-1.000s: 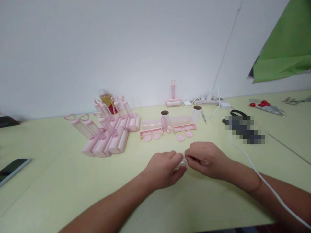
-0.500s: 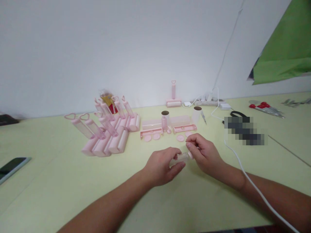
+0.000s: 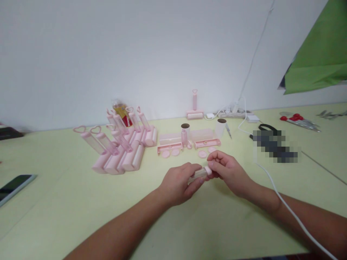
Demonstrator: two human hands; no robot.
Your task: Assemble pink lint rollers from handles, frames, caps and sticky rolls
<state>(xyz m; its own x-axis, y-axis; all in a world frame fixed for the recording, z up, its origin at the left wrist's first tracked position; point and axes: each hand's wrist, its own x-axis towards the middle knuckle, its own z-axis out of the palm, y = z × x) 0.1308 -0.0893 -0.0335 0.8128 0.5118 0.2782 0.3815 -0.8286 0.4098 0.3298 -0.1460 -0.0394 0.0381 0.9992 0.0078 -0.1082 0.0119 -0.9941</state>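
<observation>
A clear tube (image 3: 198, 174) lies between the thumb and fingers of my left hand (image 3: 179, 184). At its right end sits a pink cap (image 3: 208, 170), which my right hand (image 3: 230, 171) pinches from the right; the fingertips partly hide it. Just beyond my hands are pink round discs (image 3: 202, 154), two open pink roller housings (image 3: 170, 147), clear covers (image 3: 202, 134) and two white rolls with brown cores (image 3: 221, 126). A clear pink handle tube (image 3: 184, 138) stands upright in front of one roll.
Several pink rollers with heart-looped handles (image 3: 132, 155) stand at the left. One more roller (image 3: 195, 114) is by the wall. A phone (image 3: 15, 187) lies far left. Right are a power strip (image 3: 234, 114), red-handled scissors (image 3: 298, 118) and a white cable (image 3: 282, 202) crossing my right forearm.
The pink cap now sits against the tube's end, and my hands have come slightly closer together. The whole view has shifted a little.
</observation>
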